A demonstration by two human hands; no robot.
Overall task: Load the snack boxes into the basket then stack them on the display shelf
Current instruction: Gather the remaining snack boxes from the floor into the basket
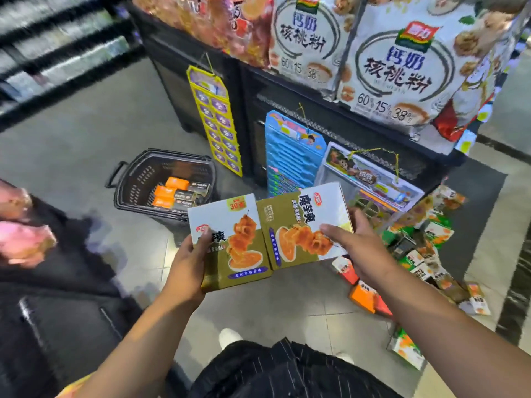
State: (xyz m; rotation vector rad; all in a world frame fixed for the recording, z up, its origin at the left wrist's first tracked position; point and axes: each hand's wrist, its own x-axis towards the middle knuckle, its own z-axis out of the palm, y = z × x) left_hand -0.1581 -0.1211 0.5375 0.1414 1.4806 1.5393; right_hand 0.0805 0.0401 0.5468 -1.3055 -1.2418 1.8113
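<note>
I hold two white and olive snack boxes side by side above the floor. My left hand [188, 264] grips the left box [232, 239] at its left edge, thumb on top. My right hand [359, 248] grips the right box [301, 225] at its right end, thumb across the printed face. The two boxes touch along their inner edges. A black shopping basket [135, 179] stands on the floor beyond them, to the left, with several orange and black snack boxes [178, 192] lying inside. A heap of loose snack boxes [422, 254] lies on the floor at the right.
A black display stand [330, 122] rises ahead, with large white bags [402, 61] on top and hanging toy cards on its front. Dark shelving [57, 53] runs along the far left. Another person in dark clothing [43, 282] stands close at my left.
</note>
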